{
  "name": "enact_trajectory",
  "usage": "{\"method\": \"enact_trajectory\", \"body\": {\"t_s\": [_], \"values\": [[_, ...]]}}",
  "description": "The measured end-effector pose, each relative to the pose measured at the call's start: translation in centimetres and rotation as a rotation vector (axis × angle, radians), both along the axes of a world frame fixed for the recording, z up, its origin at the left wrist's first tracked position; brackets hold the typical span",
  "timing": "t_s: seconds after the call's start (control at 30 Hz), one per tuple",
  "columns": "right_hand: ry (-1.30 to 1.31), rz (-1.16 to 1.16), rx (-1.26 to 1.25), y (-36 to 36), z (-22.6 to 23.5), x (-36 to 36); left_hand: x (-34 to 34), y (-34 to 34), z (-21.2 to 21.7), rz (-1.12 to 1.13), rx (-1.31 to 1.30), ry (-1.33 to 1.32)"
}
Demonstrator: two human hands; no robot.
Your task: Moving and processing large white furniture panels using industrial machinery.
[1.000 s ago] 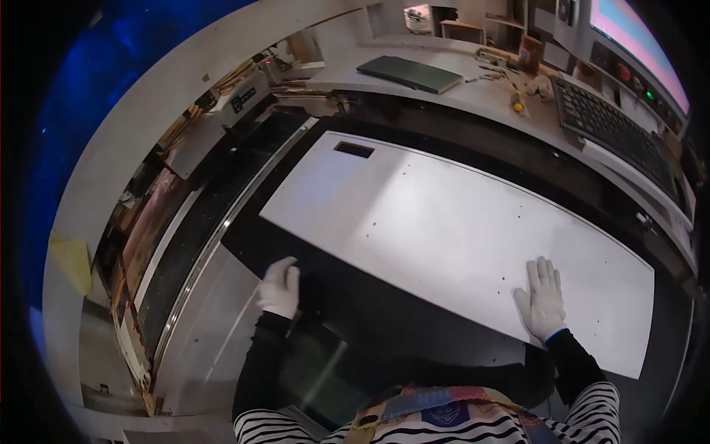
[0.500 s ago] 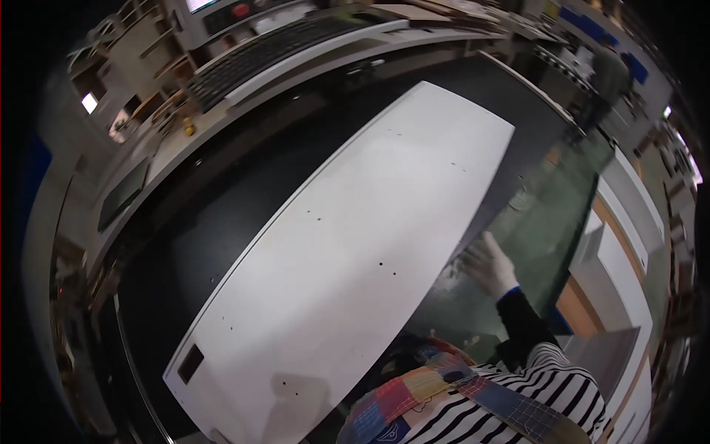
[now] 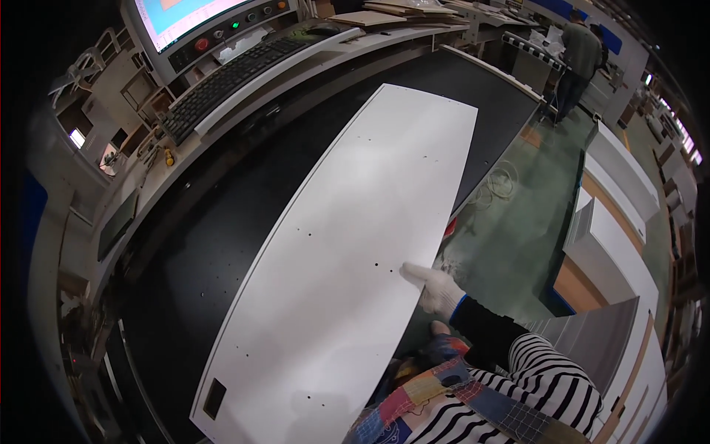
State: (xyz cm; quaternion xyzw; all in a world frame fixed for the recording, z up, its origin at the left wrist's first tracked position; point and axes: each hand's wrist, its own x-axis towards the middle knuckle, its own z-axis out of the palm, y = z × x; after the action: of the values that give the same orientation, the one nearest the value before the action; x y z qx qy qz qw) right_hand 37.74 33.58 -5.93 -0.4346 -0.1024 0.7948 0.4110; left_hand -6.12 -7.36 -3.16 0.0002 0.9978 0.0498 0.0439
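Note:
A long white panel (image 3: 347, 214) with small drilled holes and a rectangular cutout (image 3: 214, 398) near its lower left end lies slantwise over the black worktable (image 3: 177, 274). At its right edge is my right hand (image 3: 440, 290) in a white glove. One digit lies on the panel's top face beside a pair of holes, while the remaining fingers close at the edge, partly hidden. My left hand does not show.
Behind the table stand a keyboard (image 3: 229, 85), a screen (image 3: 188, 18) and a control panel with buttons (image 3: 233, 33). White boards (image 3: 625, 177) stand at the right. A coiled hose (image 3: 499, 185) lies on the green floor. A person (image 3: 580, 55) stands far right.
My right hand has come from beside the panel onto its right edge. The panel's far end now appears farther left and its near end farther right; the view has shifted too.

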Motion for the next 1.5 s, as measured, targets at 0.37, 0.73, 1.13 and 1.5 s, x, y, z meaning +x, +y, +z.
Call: {"method": "enact_trajectory", "body": {"t_s": [0.37, 0.73, 1.13, 1.5], "values": [[-0.025, -0.043, 0.071, 3.4, 4.4, 9.1, 14.3, 4.6, 4.6, 0.266, 0.265, 0.106], [0.031, -0.249, 0.386, 37.9, 3.0, 32.8, 24.3, 38.8, -2.6, -0.010, 0.976, -0.272], [0.114, -0.405, 0.243, 72.8, 0.9, 51.1, 42.2, 77.6, 2.0, -0.121, 0.416, -0.135], [0.029, -0.413, 0.201, 79.3, 0.6, 53.0, 43.7, 85.5, 0.1, -0.168, 0.408, -0.079]]}}
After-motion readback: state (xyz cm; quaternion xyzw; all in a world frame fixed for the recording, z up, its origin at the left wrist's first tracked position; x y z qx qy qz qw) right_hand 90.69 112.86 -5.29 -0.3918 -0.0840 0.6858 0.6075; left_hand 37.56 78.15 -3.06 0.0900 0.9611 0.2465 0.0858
